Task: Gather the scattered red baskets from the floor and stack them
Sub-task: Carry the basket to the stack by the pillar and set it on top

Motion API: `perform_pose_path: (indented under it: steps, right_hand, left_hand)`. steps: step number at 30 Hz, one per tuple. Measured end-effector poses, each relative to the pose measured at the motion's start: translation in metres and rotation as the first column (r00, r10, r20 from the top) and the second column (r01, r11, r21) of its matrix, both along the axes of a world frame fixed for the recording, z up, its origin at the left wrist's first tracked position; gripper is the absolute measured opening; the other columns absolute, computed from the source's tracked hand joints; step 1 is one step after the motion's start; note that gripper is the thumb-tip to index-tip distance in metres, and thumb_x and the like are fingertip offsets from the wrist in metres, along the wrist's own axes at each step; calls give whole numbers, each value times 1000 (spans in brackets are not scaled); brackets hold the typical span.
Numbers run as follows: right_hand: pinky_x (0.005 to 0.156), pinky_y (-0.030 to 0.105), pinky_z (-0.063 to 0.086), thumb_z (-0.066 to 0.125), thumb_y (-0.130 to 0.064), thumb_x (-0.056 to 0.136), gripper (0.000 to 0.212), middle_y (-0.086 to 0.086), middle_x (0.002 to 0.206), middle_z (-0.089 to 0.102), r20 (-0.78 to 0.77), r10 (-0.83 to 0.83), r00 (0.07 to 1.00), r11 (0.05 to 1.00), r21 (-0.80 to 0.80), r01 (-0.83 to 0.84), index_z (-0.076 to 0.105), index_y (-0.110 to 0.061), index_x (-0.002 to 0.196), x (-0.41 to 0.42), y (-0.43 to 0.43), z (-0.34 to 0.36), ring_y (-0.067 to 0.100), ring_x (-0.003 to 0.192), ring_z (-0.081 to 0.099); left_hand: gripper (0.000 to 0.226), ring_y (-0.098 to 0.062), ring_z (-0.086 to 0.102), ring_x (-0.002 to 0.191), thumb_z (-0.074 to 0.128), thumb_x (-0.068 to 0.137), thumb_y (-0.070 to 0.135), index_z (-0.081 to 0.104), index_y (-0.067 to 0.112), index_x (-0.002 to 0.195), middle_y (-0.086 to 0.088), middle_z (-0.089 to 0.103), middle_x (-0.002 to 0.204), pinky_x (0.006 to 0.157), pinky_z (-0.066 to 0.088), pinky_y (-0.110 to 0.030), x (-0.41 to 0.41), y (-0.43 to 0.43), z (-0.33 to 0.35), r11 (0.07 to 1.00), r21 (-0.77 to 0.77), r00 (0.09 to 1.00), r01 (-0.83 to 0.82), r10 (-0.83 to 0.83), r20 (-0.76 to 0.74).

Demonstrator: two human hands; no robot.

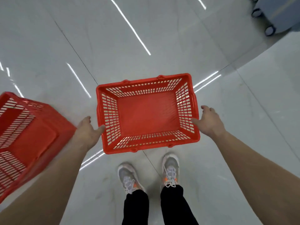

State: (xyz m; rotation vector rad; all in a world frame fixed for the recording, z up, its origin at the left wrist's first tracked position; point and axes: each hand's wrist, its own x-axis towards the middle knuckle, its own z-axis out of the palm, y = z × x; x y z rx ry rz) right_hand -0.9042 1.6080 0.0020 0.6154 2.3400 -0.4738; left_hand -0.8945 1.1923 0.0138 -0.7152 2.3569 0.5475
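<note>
Red basket (147,113) is in the middle, upright and open side up, just ahead of the grey shoes (170,169). The left hand (88,132) and the right hand (209,121) are at its short sides, each thumb touching the rim; whether they grip it I cannot tell. A second basket (32,135) lies tipped at the left on the pale floor (227,111).

forearms (65,168): bare | trousers (136,208): black | trainers (128,176): grey-white, orange accents, white laces (169,174)

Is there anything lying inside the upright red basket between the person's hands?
No, the red basket shows only its bare red bottom, with nothing lying in it.
</note>
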Motion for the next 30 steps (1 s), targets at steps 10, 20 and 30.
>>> perform_pose_path:
  steps: [10, 20, 30]
  right_hand:
    - [91, 50, 52, 62, -26, 96, 47, 11, 129, 63, -197, -145, 970, 985, -119, 124, 43, -13, 137, 6, 3, -110, 37, 111, 65]
    - [80, 35, 52, 61, -25, 96, 33, 8, 112, 70, -279, -134, 951, 978, -192, 82, 53, -13, 126, -5, -34, 79, 29, 93, 69]
    - [81, 43, 53, 59, -24, 95, 28, 15, 105, 71, -458, 74, 886, 946, -250, -208, 55, -9, 119, 2, -136, 376, 39, 93, 67]
  left_hand:
    - [55, -47, 58, 113, 58, 95, 14, 35, 5, 143, -25, 59, 129, 97, 45, -49, 15, -1, -112, 999, -3, 978, -52, 51, -203]
    - [50, -45, 60, 111, 60, 96, 18, 43, 7, 142, -19, 62, 128, 91, 45, -48, 44, -29, 87, 973, 105, 953, -204, 222, -205]
    - [39, -36, 65, 100, 62, 91, 11, 54, 15, 129, -12, 69, 112, 79, 43, -34, 180, -90, 404, 865, 64, 787, -497, 481, -386]
